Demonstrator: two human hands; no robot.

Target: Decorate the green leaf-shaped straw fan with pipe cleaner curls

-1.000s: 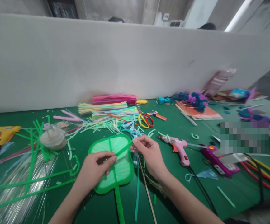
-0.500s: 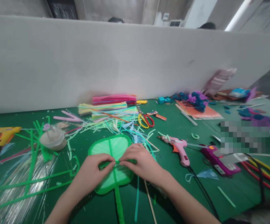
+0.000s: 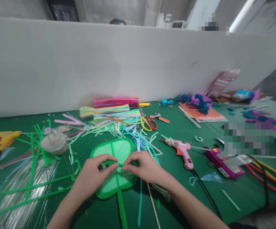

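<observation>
Two hands meet over a green fan [image 3: 104, 184].
Left hand [image 3: 92, 174] and right hand [image 3: 145, 168] are nearly touching at the fingertips, thumb and fingers of each pinched shut on a thin green strip [image 3: 121, 164], palms rounded. The fan lies right under them on the green table [image 3: 176, 194], its handle [image 3: 121, 210] pointing back between the forearms. Beyond the fan are scissors [image 3: 152, 123] with one yellow and one red loop; off to the right, a pink glue gun [image 3: 183, 150]. Any print on the orange sheet [image 3: 214, 116] is too blurred to read.
</observation>
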